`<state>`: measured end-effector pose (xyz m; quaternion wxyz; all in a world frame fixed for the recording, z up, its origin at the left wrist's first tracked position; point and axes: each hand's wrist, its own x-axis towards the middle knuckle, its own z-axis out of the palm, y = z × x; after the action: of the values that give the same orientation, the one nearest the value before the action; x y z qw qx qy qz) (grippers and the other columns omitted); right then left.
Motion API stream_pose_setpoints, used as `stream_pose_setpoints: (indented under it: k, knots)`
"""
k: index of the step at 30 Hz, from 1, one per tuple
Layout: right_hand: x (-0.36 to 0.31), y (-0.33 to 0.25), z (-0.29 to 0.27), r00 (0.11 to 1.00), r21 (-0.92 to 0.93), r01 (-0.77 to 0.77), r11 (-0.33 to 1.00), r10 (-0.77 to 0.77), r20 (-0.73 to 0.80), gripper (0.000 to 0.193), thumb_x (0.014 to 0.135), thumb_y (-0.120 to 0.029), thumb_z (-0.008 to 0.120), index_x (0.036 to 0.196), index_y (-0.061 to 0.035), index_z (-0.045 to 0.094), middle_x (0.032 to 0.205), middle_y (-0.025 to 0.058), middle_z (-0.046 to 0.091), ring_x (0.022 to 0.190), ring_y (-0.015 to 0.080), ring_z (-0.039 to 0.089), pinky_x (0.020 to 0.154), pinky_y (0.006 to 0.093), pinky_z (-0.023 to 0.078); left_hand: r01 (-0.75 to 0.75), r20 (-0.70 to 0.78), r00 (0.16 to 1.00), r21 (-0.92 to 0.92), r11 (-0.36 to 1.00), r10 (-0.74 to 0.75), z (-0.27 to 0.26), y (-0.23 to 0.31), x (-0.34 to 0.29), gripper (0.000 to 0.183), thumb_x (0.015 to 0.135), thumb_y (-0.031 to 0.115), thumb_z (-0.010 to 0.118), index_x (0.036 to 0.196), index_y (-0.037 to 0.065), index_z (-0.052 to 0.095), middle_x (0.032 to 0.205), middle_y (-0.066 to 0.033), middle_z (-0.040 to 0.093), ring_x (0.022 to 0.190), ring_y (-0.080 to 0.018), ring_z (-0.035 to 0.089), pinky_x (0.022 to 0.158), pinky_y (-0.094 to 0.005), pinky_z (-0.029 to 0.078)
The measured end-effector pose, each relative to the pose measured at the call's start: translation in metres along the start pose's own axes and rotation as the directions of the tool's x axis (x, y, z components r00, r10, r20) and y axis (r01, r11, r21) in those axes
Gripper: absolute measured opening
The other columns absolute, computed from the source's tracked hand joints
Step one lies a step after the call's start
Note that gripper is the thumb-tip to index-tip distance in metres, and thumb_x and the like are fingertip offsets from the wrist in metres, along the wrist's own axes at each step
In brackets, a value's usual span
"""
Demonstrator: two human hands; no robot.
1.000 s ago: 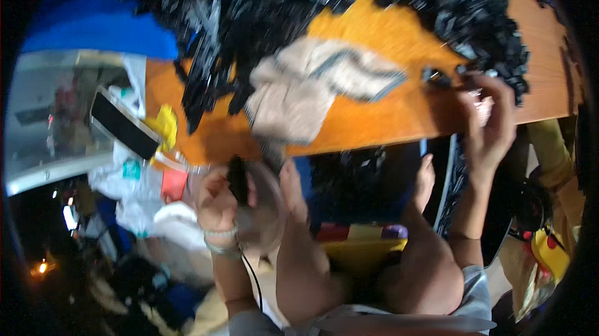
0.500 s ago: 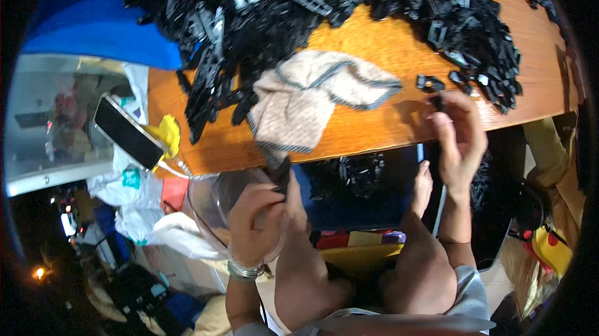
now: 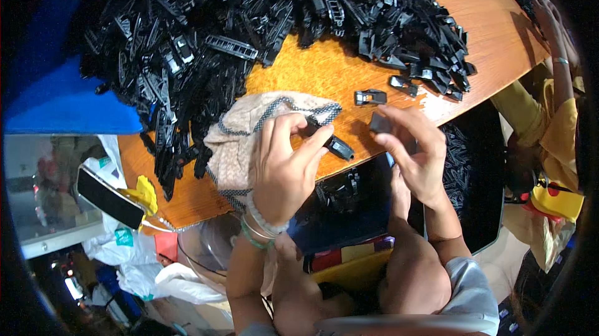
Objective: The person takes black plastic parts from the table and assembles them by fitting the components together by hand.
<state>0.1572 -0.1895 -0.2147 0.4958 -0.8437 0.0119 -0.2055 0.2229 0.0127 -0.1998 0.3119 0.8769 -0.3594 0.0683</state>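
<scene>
My left hand (image 3: 284, 164) is over the front of the table, thumb and fingers pinched on a long black plastic part (image 3: 340, 147) that points to the right. My right hand (image 3: 421, 155) is a short way off on the right, holding a small dark block-like piece (image 3: 379, 123) between thumb and fingertips. The two held pieces are apart. Beneath and behind my left hand lies a crumpled beige cloth (image 3: 234, 158) with a dark checked border. Two small black parts, one car-shaped piece (image 3: 370, 97) and another (image 3: 404, 85), lie just beyond my right hand.
A big heap of black plastic parts (image 3: 187, 43) covers the far side of the wooden table (image 3: 306, 68). At left are a phone (image 3: 109, 197) and a yellow object (image 3: 145, 194). A dark bin (image 3: 465, 180) of parts stands below right. Another person's hands (image 3: 554, 33) work at far right.
My left hand has risen from over my lap to the tabletop, bringing the black part near my right hand. The view has shifted, and another person's hands now show at right.
</scene>
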Motion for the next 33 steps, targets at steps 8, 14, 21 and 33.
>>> stream_pose_setpoints:
  k: [8, 14, 21, 33]
  knots:
    - [-0.002, 0.003, -0.002, 0.980, 0.006, 0.018, 1.000, -0.019, 0.199, 0.026, 0.075, -0.010, 0.075, 0.100, -0.0023, 0.070, 0.086, 0.0099, 0.063, 0.081, 0.0284, 0.057, 0.074, 0.0363, 0.044, 0.063, -0.022, 0.997, -0.278, 0.959, -0.072, 0.010, -0.006, 0.001, 0.027, 0.070, -0.002, 0.074, 0.096, -0.004, 0.067, 0.096, -0.0121, 0.057, 0.086, -0.0267, 0.056, 0.078, -0.0365, 0.048]
    - [0.012, -0.004, 0.016, 0.953, -0.048, 0.167, 0.985, -0.149, 0.263, 0.025, 0.071, -0.013, 0.078, 0.095, -0.0046, 0.073, 0.089, 0.0060, 0.062, 0.085, 0.0245, 0.055, 0.080, 0.0368, 0.042, 0.064, 0.062, 0.997, -0.264, 0.962, -0.049, 0.008, -0.008, 0.000, 0.024, 0.071, -0.001, 0.073, 0.094, -0.004, 0.067, 0.094, -0.0114, 0.059, 0.085, -0.0263, 0.056, 0.076, -0.0362, 0.049]
    - [-0.019, 0.005, 0.016, 0.909, 0.124, 0.225, 0.966, -0.254, 0.331, 0.029, 0.078, -0.017, 0.073, 0.103, -0.0030, 0.069, 0.094, 0.0085, 0.059, 0.091, 0.0268, 0.054, 0.077, 0.0377, 0.043, 0.101, 0.108, 0.992, -0.360, 0.928, -0.067, -0.012, -0.010, 0.009, 0.039, 0.069, 0.016, 0.083, 0.099, -0.003, 0.067, 0.103, -0.0125, 0.064, 0.092, -0.0277, 0.062, 0.082, -0.0360, 0.050]
    - [0.030, 0.018, 0.010, 0.954, -0.488, 0.270, 0.830, -0.300, 0.017, 0.036, 0.076, -0.008, 0.071, 0.110, -0.0047, 0.061, 0.106, 0.0099, 0.055, 0.094, 0.0284, 0.049, 0.077, 0.0396, 0.038, 0.011, -0.198, 0.967, 0.662, 0.749, 0.161, 0.011, -0.064, 0.102, 0.018, 0.073, 0.011, 0.073, 0.077, 0.003, 0.057, 0.085, -0.0119, 0.054, 0.080, -0.0287, 0.059, 0.065, -0.0378, 0.048]
